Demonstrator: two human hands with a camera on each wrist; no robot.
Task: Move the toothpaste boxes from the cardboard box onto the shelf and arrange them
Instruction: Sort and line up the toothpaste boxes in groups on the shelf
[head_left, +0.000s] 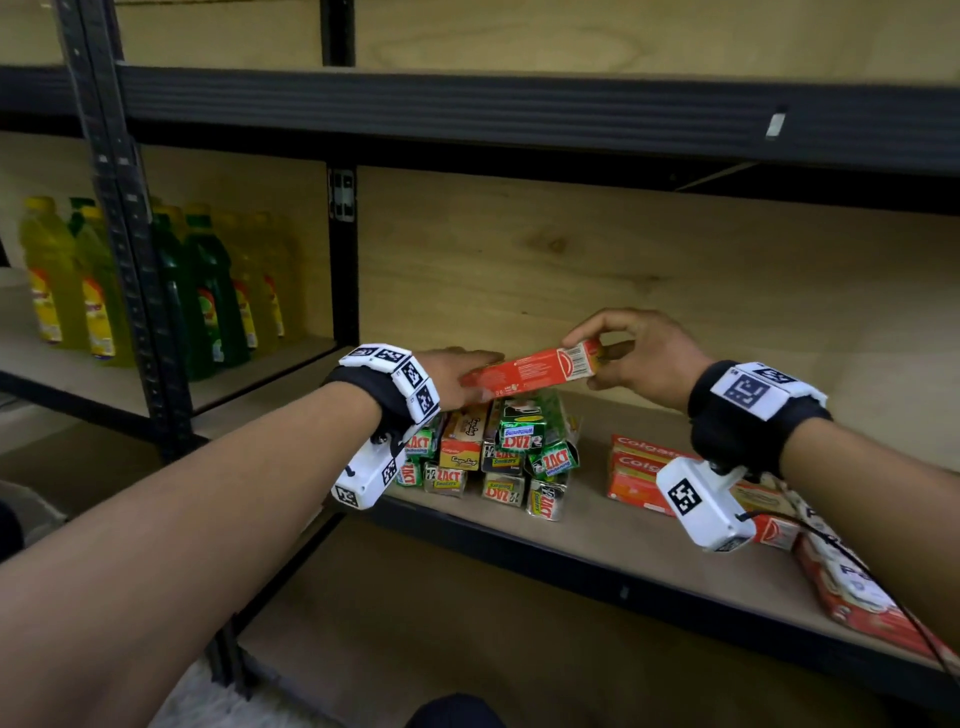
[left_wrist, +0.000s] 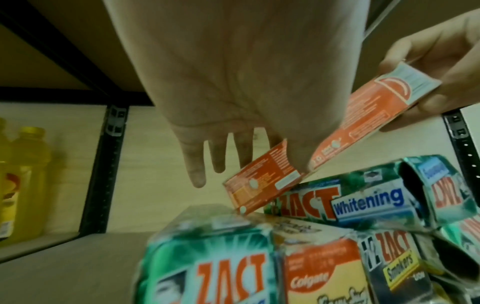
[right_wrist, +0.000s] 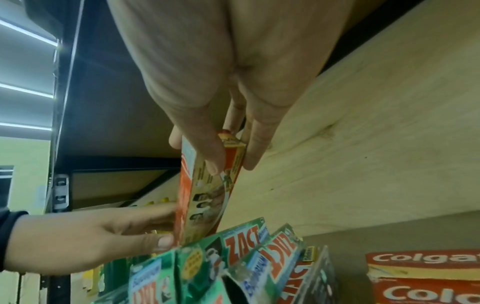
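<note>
A red toothpaste box (head_left: 535, 366) hangs level just above a pile of green and black ZACT boxes (head_left: 498, 452) on the wooden shelf (head_left: 597, 530). My left hand (head_left: 483, 376) pinches its left end between thumb and fingers. My right hand (head_left: 587, 358) pinches the right end, by the barcode. In the left wrist view the red box (left_wrist: 262, 185) tilts down onto a ZACT Whitening box (left_wrist: 363, 199). In the right wrist view my right thumb and fingers clamp the box (right_wrist: 205, 191), and the left hand (right_wrist: 161, 226) grips its far end. The cardboard box is out of view.
Stacked red Colgate boxes (head_left: 639, 467) lie right of the pile, with more red-and-white boxes (head_left: 852, 592) at the far right edge. Yellow and green bottles (head_left: 104, 291) fill the left bay beyond a black upright (head_left: 343, 260). A shelf beam (head_left: 519, 114) runs overhead.
</note>
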